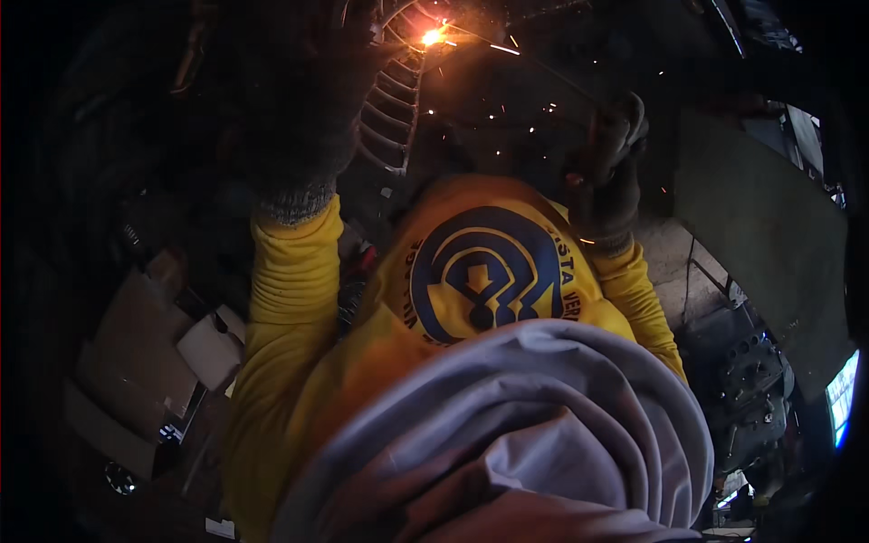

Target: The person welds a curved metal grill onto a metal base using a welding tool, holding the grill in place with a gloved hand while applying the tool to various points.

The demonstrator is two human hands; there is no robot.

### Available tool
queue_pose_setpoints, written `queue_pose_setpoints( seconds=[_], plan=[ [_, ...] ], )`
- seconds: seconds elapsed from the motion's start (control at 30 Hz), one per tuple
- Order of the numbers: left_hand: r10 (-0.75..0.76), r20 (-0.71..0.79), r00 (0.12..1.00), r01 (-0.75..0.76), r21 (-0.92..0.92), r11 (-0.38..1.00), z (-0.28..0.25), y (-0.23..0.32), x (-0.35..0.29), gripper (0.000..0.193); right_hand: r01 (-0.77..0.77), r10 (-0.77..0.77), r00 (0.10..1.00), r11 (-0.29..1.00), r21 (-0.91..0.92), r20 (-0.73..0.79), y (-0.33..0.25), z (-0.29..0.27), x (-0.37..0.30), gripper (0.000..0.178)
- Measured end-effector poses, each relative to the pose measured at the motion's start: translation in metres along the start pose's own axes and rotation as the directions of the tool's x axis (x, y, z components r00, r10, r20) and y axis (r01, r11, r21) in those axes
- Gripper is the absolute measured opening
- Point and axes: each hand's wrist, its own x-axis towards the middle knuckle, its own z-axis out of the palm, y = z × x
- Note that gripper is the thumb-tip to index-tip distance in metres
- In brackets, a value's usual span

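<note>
My right hand (605,185), in a dark work glove, is closed round a welding electrode holder (614,127) at the upper right. A thin rod (534,63) runs from it up and left to a bright orange arc (433,37) that throws sparks. The arc burns on a metal frame with curved rungs (389,113). My left hand (290,100), in a dark knit glove with a grey cuff, is raised at the upper left beside that frame. It is too dark to tell what it holds. Both arms wear yellow sleeves.
Flat cardboard pieces (136,348) lie on the dark floor at the left. A grey cloth (516,425) fills the lower middle over my yellow shirt (480,271). A greenish metal panel (769,235) and a dark machine (751,389) stand at the right.
</note>
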Motion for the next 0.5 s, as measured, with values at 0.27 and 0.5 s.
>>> queue_pose_setpoints(
  seconds=[0.27,0.5],
  plan=[
    [0.049,0.005,0.999,-0.049,0.083,0.995,-0.0016,-0.0007,-0.0005,0.054,-0.049,0.053,0.998,0.978,-0.203,0.015,-0.0048,-0.0039,-0.0073,0.053],
    [0.009,0.035,0.999,-0.013,0.094,0.995,-0.0010,-0.0032,-0.0014,0.055,0.002,0.018,0.995,0.979,-0.204,0.096,-0.0027,-0.0043,-0.0033,0.052]
  ],
)
